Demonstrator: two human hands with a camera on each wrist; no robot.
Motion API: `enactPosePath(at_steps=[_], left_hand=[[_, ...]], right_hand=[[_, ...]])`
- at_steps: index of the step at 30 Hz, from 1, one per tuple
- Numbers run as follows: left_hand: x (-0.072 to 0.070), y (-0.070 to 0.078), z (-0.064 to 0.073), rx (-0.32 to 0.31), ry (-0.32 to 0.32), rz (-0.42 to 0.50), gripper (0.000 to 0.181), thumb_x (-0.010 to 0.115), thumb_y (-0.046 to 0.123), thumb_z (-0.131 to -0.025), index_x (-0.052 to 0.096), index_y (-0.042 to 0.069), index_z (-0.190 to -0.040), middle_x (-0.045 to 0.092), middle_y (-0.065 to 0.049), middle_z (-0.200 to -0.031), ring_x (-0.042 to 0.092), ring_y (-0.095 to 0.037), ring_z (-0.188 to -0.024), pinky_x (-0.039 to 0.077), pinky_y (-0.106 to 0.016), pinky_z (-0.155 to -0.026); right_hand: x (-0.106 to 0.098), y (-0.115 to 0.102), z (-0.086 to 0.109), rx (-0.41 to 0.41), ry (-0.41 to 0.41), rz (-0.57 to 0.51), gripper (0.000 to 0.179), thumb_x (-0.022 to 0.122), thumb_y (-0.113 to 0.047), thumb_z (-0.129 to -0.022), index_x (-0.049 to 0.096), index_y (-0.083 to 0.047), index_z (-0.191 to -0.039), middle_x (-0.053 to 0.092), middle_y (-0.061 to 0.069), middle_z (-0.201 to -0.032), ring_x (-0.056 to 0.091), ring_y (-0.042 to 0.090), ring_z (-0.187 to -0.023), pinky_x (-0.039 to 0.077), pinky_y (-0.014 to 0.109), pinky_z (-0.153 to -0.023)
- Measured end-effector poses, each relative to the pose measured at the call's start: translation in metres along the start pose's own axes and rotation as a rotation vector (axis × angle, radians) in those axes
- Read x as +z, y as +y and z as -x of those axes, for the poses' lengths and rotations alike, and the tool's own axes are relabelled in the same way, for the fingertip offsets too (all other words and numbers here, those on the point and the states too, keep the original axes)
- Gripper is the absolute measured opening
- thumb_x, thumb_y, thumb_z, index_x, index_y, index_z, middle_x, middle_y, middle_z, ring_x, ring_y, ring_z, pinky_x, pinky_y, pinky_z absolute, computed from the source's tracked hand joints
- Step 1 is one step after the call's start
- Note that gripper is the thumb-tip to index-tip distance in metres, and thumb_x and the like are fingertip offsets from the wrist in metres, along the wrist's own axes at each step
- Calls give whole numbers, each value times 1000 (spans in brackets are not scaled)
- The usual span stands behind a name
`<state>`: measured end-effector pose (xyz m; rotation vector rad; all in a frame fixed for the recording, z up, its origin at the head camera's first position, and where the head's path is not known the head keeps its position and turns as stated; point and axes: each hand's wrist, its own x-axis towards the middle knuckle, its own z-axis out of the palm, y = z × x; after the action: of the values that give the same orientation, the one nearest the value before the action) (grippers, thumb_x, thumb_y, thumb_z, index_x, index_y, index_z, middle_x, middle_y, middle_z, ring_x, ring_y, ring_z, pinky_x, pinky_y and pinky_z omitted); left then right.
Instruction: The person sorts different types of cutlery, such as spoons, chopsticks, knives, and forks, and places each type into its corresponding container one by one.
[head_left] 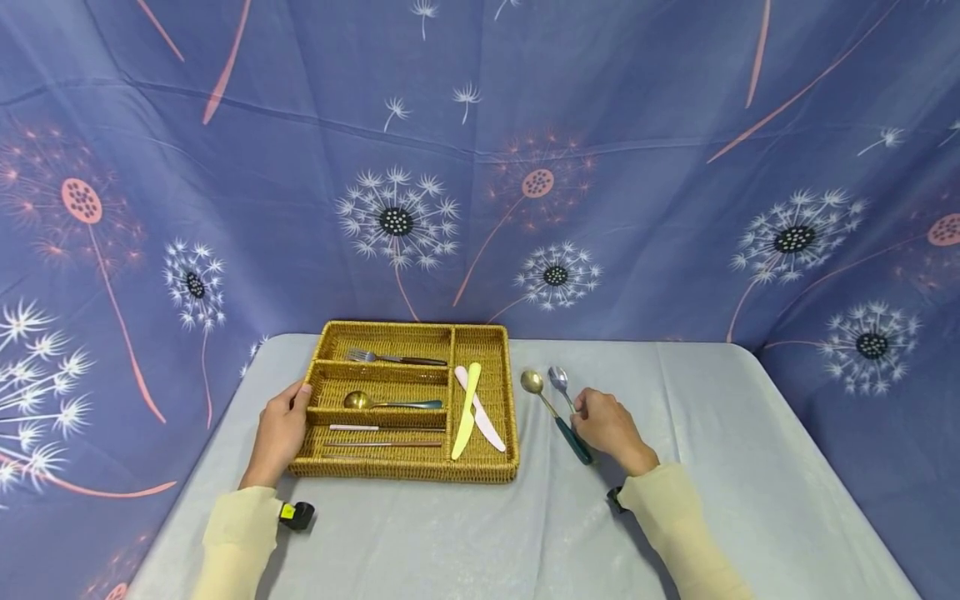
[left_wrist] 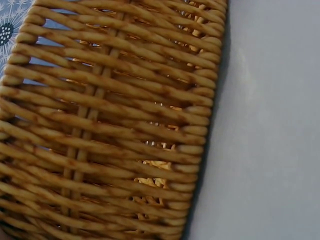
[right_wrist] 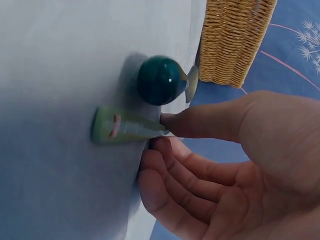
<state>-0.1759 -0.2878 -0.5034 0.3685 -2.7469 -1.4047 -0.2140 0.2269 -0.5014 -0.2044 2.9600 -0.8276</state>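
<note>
My left hand (head_left: pixel 279 433) grips the left side of a woven cutlery tray (head_left: pixel 405 472), thumb up at its rim. In the left wrist view the tray's wicker wall fills most of the picture, and that hand is almost wholly hidden. To the right of the tray, my right hand (head_left: pixel 609 427) pinches the handle of a silver spoon (head_left: pixel 558 379). This handle (right_wrist: pixel 130 127) shows pale green in the right wrist view, between thumb and fingertips, close to the table. Just left of it lies a gold spoon (head_left: pixel 532 382) with a dark green handle (right_wrist: pixel 161 81).
Inside the tray are a fork (head_left: pixel 397 359) at the back, a gold spoon (head_left: pixel 393 403) in the middle and chopsticks (head_left: pixel 382 443) in front. A yellow knife (head_left: pixel 467 412) crosses a pink knife (head_left: pixel 489 425) in the right compartment. A patterned curtain (head_left: pixel 637 167) hangs behind the table.
</note>
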Motion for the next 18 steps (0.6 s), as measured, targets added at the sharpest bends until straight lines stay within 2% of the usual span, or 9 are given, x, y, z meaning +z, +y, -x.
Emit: enactPosePath(at_steps=[8,18], left_hand=[[1,-1,1,8,-3,-1,66,29,47,-118,32,4,-168,35,-27,-169,27,-49,-158,25,-64,-129],[0,-2,1,5,-2,-4,68,28,49,-118,31,4,-169,34,-27,-169,27,-49,-158,24,-64,-129]], right_hand=[[0,2,5,-4,23,24,4,69,-1,-92,67,-2,-96,66,5,-81,60,21,-68,51,38,-60],[-7,5,20,-8,16,64,9,71,-5,-84,65,-5,-91,60,1,-77,54,19,-64,44,34,-55]])
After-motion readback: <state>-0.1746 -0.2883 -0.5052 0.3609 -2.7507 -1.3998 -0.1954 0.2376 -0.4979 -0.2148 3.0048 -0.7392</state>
